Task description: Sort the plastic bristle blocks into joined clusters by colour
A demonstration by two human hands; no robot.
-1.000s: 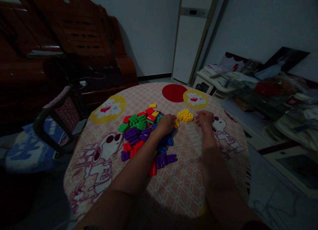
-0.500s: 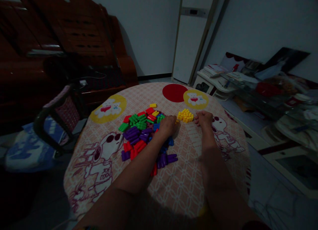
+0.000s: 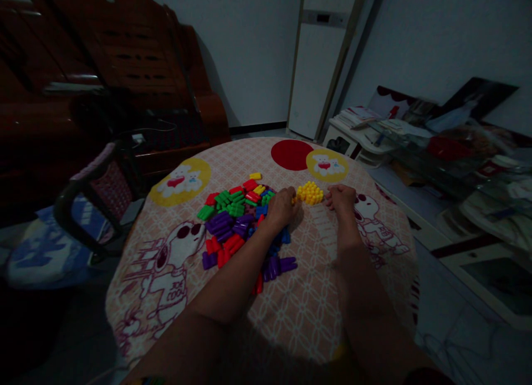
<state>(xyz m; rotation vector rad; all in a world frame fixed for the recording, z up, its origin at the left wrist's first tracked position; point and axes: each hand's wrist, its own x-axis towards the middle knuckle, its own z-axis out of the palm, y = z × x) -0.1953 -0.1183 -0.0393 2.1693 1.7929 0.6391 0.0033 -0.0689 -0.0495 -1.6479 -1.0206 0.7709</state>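
Note:
My left hand [image 3: 283, 209] is closed at the right edge of a pile of plastic building blocks, its fingertips around a small yellow block [image 3: 293, 200] that shows only in part. Just to its right stands a tight cluster of yellow blocks [image 3: 310, 193] with knobby tops. On the far side of that cluster, my right hand [image 3: 341, 199] rests on the cloth with fingers curled in; nothing shows in it. In the pile are green blocks [image 3: 230, 202], purple blocks [image 3: 220, 225] and red blocks [image 3: 233, 244]. My left forearm hides part of the pile.
A patterned cloth covers the round table [image 3: 307, 296]. At the left stands a chair [image 3: 89, 202], with a wooden bench [image 3: 145, 58] behind it. Papers and bags crowd a low cabinet [image 3: 449, 241] on the right. A tall white unit [image 3: 318, 75] stands at the back.
My left hand has shifted very slightly, its fingers bending more around the yellow block beside the cluster. My right hand has stayed in place.

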